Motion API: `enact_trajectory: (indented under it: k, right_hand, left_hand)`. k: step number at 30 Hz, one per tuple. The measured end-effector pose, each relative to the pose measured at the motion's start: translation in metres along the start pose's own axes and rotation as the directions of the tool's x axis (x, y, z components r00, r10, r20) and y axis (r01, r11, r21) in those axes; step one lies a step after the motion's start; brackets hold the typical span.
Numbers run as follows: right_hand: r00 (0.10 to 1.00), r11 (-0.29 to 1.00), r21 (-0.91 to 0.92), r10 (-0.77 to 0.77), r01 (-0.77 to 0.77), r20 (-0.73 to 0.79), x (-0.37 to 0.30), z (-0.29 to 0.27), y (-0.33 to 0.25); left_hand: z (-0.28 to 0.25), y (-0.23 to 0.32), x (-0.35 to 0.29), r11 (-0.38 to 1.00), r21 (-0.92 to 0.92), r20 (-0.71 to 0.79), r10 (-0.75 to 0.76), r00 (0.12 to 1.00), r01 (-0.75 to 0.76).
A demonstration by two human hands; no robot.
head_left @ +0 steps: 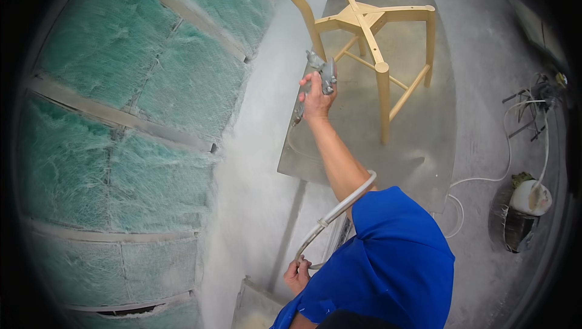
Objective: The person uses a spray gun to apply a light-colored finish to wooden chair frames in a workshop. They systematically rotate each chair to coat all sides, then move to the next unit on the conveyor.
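Note:
My right hand (316, 100) is wrapped round a grey metal spray gun (328, 78), held out in front with the arm stretched. Just beyond the gun stands a pale wooden chair frame (383, 99), upright and with an open seat frame. The chair rests on a flat grey board (357, 141). A light grey hose (339, 209) passes over my right arm near the elbow and runs down to my left hand (297, 275), whose fingers are closed on it low by my body. No spray can be made out.
Green fibrous filter panels (163, 171) in pale frames line the left side. On the right, a white container (531, 198) sits on a dark holder, with a thin white hose (485, 179) trailing along the floor. A dark metal stand (533, 108) is farther back.

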State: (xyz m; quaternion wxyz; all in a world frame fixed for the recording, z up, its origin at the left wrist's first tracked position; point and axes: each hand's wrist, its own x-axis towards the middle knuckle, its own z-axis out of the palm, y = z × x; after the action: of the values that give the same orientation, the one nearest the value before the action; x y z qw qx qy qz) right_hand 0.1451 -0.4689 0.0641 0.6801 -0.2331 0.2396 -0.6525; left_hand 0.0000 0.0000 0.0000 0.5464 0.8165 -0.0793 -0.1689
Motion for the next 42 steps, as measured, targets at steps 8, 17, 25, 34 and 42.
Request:
enact_trajectory:
  k: [8,17,25,34,42]
  right_hand:
    - [0.971,0.987,0.14,-0.106,0.077,0.213,-0.039,0.048,-0.051]
    - [0.996,0.995,0.069,0.077,-0.073,-0.054,-0.065,0.031,-0.066]
    - [0.992,0.968,0.25,-0.008,-0.024,0.126,-0.004,0.108,-0.155]
    - [0.918,0.995,-0.019,-0.079,0.093,0.39,-0.01,-0.094,-0.328]
    - [0.93,0.828,-0.427,-0.291,0.362,0.225,0.016,-0.34,-0.564]
  left_hand:
    - [-0.026,-0.044,-0.007,0.994,-0.082,0.013,0.071,0.997,-0.07]
    - [-0.034,-0.086,-0.01,0.962,-0.119,0.23,0.267,0.936,-0.246]
    - [0.022,-0.113,-0.036,0.998,0.06,0.646,-0.058,0.761,0.025]
    - [0.14,-0.196,-0.092,0.998,0.063,0.773,-0.055,0.633,0.009]
    - [0.312,-0.104,-0.148,0.976,0.013,0.961,0.047,0.271,-0.218]
